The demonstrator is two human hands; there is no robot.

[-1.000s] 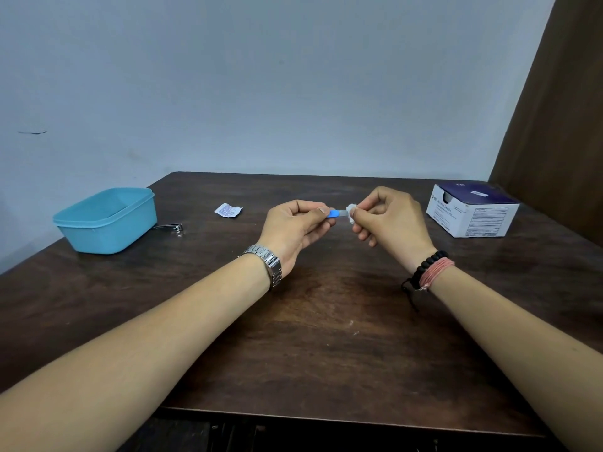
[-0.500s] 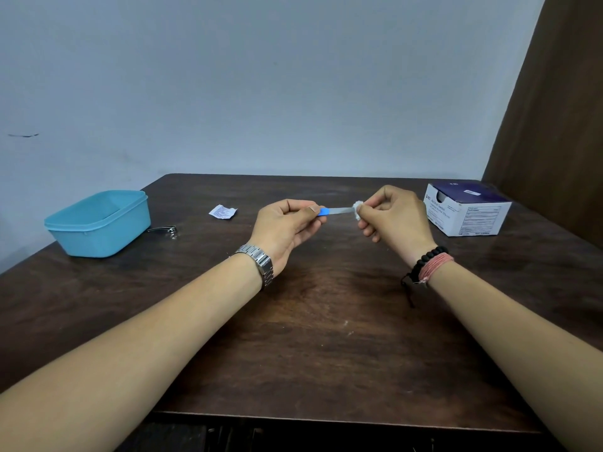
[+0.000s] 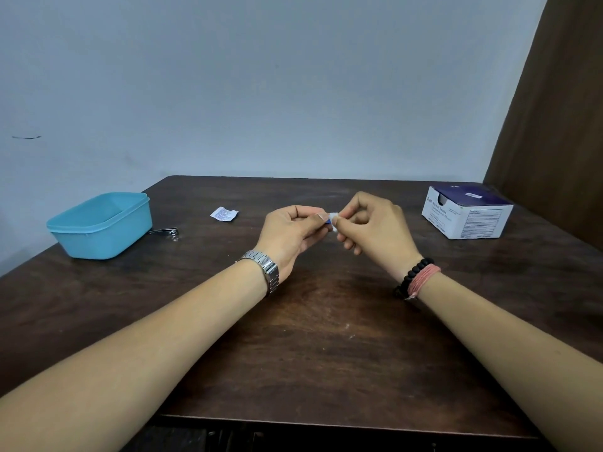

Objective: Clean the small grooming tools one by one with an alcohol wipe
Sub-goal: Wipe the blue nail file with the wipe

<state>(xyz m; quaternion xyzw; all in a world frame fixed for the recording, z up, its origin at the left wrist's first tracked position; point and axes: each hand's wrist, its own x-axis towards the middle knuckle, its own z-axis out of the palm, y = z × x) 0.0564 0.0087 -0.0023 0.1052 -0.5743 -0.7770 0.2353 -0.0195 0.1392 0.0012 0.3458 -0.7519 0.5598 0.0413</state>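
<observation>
Left hand point(image 3: 290, 233): fingers curled, pinching the blue handle of a small grooming tool point(image 3: 324, 217), held above the dark wooden table point(image 3: 326, 337). Right hand point(image 3: 375, 230): fingers curled, pinching a white alcohol wipe point(image 3: 333, 218) against the tool, hiding most of it. Light blue plastic tub point(image 3: 101, 228) at table's left; contents not visible. Metal nail clipper point(image 3: 166, 231) just beside the tub. Torn white sachet point(image 3: 224, 213) between tub and hands. White and navy cardboard swab box point(image 3: 466, 212) at right, well apart.
</observation>
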